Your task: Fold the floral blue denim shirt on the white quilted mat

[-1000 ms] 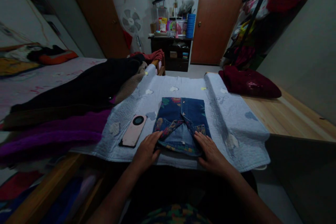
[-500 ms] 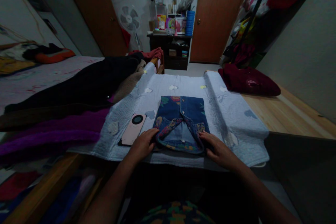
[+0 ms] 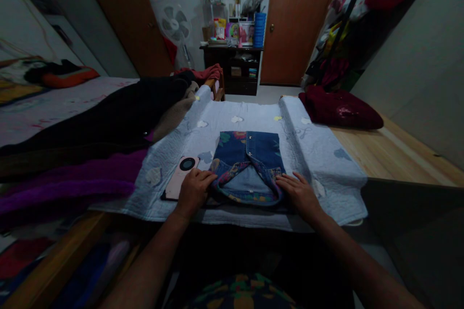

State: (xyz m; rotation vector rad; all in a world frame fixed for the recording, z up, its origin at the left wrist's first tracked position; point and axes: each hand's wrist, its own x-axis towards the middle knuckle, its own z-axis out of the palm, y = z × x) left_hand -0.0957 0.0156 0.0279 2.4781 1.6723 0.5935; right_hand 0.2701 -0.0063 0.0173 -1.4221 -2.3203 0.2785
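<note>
A folded blue denim garment (image 3: 234, 149) with flower prints and snap buttons lies on a pale blue quilted cloth (image 3: 250, 112), its collar opening toward me. My left hand (image 3: 195, 190) rests on the garment's left edge, fingers together and flat, beside a pink phone (image 3: 176, 179) with a round dark camera ring. On the other side, my right hand (image 3: 300, 195) lies with its fingers stretched out, their tips touching the garment's right edge near the collar.
Dark and purple clothes (image 3: 108, 169) are heaped at the left. A maroon folded cloth (image 3: 340, 108) sits on the wooden surface (image 3: 406, 154) at the right. Farther back stand a fan (image 3: 176, 21) and a dark shelf (image 3: 232, 70).
My left hand has moved up onto the garment's edge beside the phone. My right hand has flattened, its fingers more spread. The whole view has shifted slightly.
</note>
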